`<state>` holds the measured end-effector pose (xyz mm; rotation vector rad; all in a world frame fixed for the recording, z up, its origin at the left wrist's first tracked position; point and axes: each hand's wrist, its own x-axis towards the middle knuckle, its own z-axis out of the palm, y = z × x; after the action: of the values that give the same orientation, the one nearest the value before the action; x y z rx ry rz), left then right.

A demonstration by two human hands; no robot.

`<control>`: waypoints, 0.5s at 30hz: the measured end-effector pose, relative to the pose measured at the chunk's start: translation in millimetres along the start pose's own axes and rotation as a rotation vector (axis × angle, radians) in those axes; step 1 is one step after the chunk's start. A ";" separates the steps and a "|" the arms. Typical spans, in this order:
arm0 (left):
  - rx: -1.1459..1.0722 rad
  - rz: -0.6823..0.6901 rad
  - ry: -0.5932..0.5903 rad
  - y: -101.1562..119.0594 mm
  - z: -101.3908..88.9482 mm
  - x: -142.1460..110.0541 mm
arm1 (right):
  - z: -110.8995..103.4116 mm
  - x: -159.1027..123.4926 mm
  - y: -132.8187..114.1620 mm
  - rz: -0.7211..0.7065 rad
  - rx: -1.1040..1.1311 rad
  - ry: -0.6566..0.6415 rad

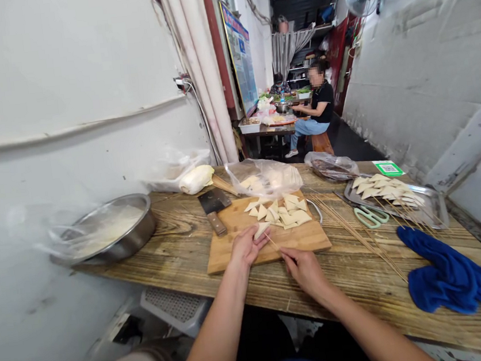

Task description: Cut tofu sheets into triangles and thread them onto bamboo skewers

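My left hand (247,246) holds a pale triangular piece, perhaps tofu (262,229), over the near part of a wooden cutting board (227,257). In my right hand (304,266) is a thin wooden skewer (272,242), its far end up against that piece; whether it has gone in I cannot tell. Several more pale triangles (288,217) lie in a loose pile on the board. A cleaver (214,204) rests at the board's left edge, its handle on the wood.
To the left stands a metal basin (138,235). Loose skewers (354,228), green-handled scissors (371,216), a metal tray (437,210) of skewered pieces and a blue cloth (442,273) lie right. Behind the board are a plastic bag (266,177) and a cabbage (196,180). A person (321,102) sits farther back.
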<state>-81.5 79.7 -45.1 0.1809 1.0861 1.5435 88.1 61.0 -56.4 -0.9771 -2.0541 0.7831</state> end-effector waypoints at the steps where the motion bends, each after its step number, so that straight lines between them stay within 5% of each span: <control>1: 0.000 0.000 0.002 0.2 0.3 -0.4 | 0.1 0.0 0.1 0.004 -0.003 -0.004; 15: 0.005 -0.004 -0.047 0.5 0.5 -5.4 | 0.5 2.9 -6.0 0.015 -0.036 -0.028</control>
<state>-79.9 75.4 -42.1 0.2176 1.0526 1.5256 84.0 60.1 -51.2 -1.0075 -2.0935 0.7746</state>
